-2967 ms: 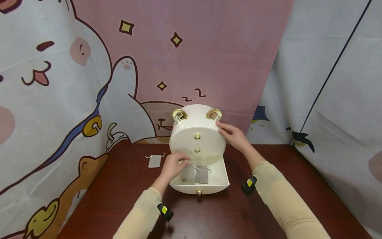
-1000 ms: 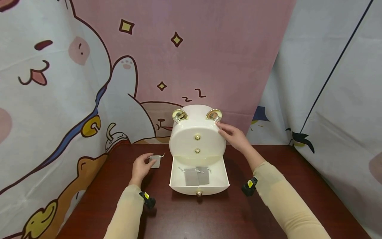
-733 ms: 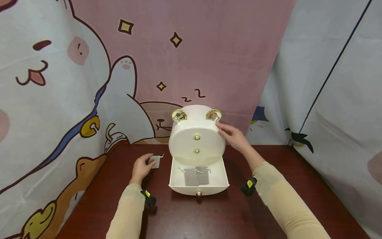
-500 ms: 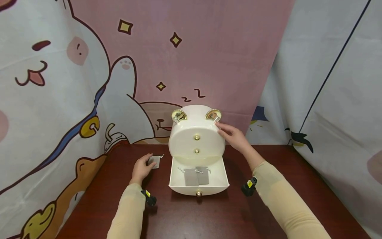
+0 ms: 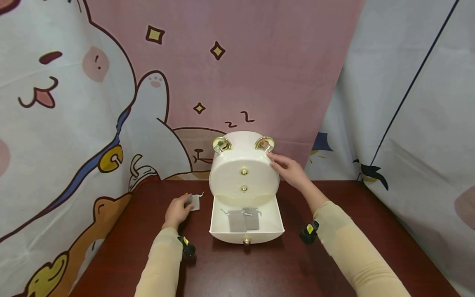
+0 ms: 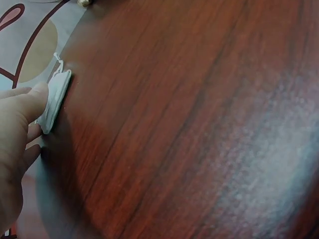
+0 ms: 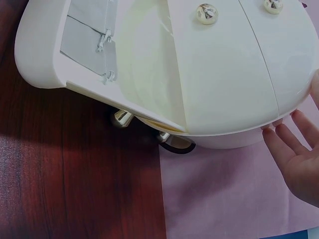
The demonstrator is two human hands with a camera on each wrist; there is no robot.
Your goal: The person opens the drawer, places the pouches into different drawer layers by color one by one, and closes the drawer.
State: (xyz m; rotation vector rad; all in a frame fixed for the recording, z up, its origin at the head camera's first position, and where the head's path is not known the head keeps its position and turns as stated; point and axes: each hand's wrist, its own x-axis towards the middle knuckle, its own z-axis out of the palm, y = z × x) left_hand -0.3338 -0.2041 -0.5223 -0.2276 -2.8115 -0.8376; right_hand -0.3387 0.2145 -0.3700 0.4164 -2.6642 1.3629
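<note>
In the head view, my left hand (image 5: pixel 178 211) is at the left of the table, pinching a small grey drawstring pouch (image 5: pixel 195 202) by its near side. The left wrist view shows the thumb on one face of this pouch (image 6: pixel 57 97), which stands tilted, its cord at the far end. A white jewelry box (image 5: pixel 244 177) with gold knobs and ear-like gold ornaments stands in the middle. Its bottom drawer (image 5: pixel 272 220) is pulled out, with two overlapping grey pouches (image 5: pixel 237 221) inside. My right hand (image 5: pixel 291 170) rests its fairly straight fingers and thumb against the box's upper right side.
Everything stands on a dark red-brown wooden table (image 5: pixel 241 272). Behind it hangs a pink and white cartoon curtain (image 5: pixel 267 74). A black wrist camera (image 5: pixel 309 232) sits on the right sleeve, and another wrist camera (image 5: pixel 186 246) on the left one.
The left hand left a pouch in the drawer, beside the other, and moved left to the pouch on the table. Its fingers have since closed on that pouch. The right hand stayed on the box.
</note>
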